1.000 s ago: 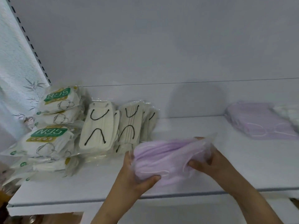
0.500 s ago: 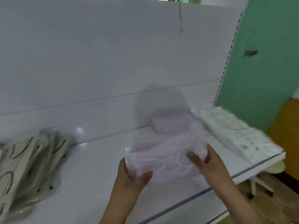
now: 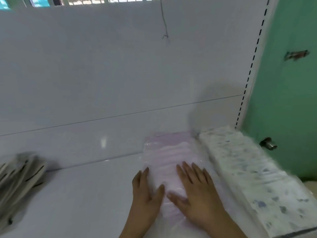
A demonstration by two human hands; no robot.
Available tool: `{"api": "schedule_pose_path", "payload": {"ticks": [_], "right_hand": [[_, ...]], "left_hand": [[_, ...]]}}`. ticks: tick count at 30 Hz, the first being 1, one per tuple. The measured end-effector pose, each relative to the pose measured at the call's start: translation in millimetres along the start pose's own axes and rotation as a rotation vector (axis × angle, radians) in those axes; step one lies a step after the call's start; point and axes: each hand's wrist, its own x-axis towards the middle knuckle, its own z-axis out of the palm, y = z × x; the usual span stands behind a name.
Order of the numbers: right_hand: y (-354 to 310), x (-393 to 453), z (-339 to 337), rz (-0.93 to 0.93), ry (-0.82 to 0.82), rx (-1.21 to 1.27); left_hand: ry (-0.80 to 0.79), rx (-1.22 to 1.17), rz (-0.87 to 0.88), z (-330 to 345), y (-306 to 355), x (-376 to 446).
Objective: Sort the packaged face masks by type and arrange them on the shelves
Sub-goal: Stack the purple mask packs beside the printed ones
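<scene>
Under both flat hands (image 3: 173,194), blurred pink masks (image 3: 169,152) lie partly hidden.

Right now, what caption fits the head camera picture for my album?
Both hands, left and right, press the purple masks flat on the shelf beside the patterned masks.

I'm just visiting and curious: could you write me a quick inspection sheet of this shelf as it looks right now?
Surface: white shelf, glossy.
Job's things: purple mask packs by the back panel; patterned white mask packs to their right; white masks with black ear loops at far left, blurred.
Clutter: nothing seen.
Hands: left hand and right hand rest flat on the purple packs, fingers straight.
Cables: thin wire hangs on the back panel.
Surroundings: green wall with a metal fitting.
</scene>
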Motion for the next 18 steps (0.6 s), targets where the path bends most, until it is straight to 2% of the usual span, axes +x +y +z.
{"api": "schedule_pose_path", "payload": {"ticks": [4, 8, 10, 13, 18], "right_hand": [[3, -13, -3, 0.033, 0.082, 0.018], [10, -11, -16, 0.012, 0.146, -0.016], [15, -11, -15, -0.064, 0.139, -0.066], [23, -17, -8, -0.038, 0.087, -0.104], [23, -34, -4, 0.173, 0.079, -0.037]], "left_hand": [[0.008, 0.199, 0.031, 4, 1, 8], [0.152, 0.505, 0.108, -2, 7, 24], [0.099, 0.594, 0.193, -1, 8, 41], [-0.089, 0.622, 0.146, 13, 7, 52], [-0.107, 0.417, 0.082, 23, 7, 44]]}}
